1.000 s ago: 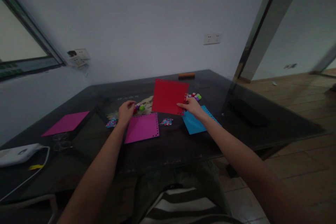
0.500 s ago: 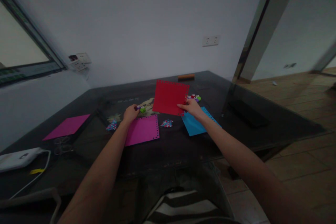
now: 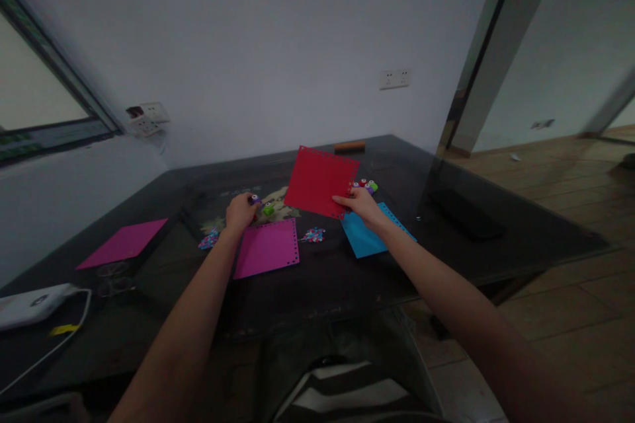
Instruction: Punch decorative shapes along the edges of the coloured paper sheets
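My right hand (image 3: 364,205) pinches a red sheet (image 3: 321,182) by its lower right edge, thumb in front. The sheet is raised and tilted, with small holes along its top and right edges. My left hand (image 3: 241,211) is closed at a small purple piece with a white eye (image 3: 255,199), which shows at its fingertips. A similar green piece (image 3: 268,209) lies just right of that hand. Below it rests a pink sheet (image 3: 268,250) with edge holes. Under my right wrist is a blue sheet (image 3: 364,238), and several eyed pieces (image 3: 371,186) sit behind my right hand.
Bead-like clusters lie either side of the near pink sheet: one left (image 3: 208,239), one right (image 3: 313,235). Another pink sheet (image 3: 124,242) is at the left. A white device (image 3: 34,306) with a cable, a dark flat object (image 3: 464,215) and a brown bar (image 3: 350,146) share the black table.
My left hand has shifted slightly left with the purple piece, away from the green one. The red sheet has tilted a little in my right hand.
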